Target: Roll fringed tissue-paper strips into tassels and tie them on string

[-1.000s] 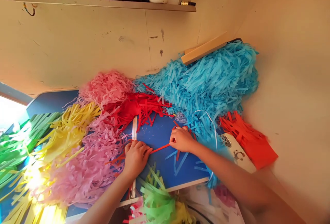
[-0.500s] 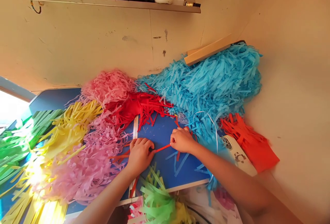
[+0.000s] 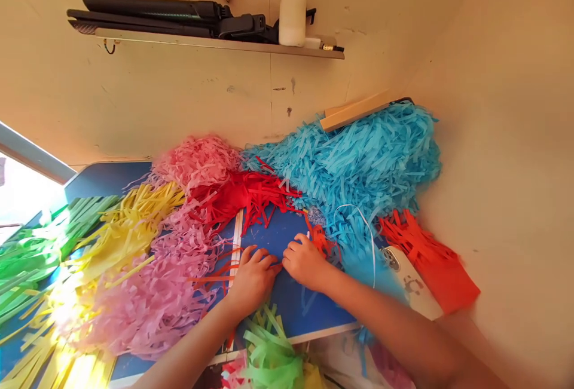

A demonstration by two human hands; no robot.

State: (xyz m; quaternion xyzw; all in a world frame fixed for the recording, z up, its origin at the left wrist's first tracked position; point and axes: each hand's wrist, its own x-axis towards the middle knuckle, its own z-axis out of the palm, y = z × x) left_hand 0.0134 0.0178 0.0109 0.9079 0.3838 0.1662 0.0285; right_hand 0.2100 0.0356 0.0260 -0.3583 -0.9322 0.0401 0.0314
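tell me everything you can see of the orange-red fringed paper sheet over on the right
The orange-red fringed paper sheet looks thin and matte. Its upper-left end is cut into narrow, loosely tangled strips; its lower-right part is uncut, flat-looking, with fairly straight edges. It lies slantwise in front of the wall, its fringe close against the light-blue shredded paper pile, and its long side against the pale phone with dark markings. Whether it overlaps the phone is hard to tell.

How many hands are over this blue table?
2: the left hand, nearer the lilac shreds, and the right hand, nearer the light-blue pile. No others show.
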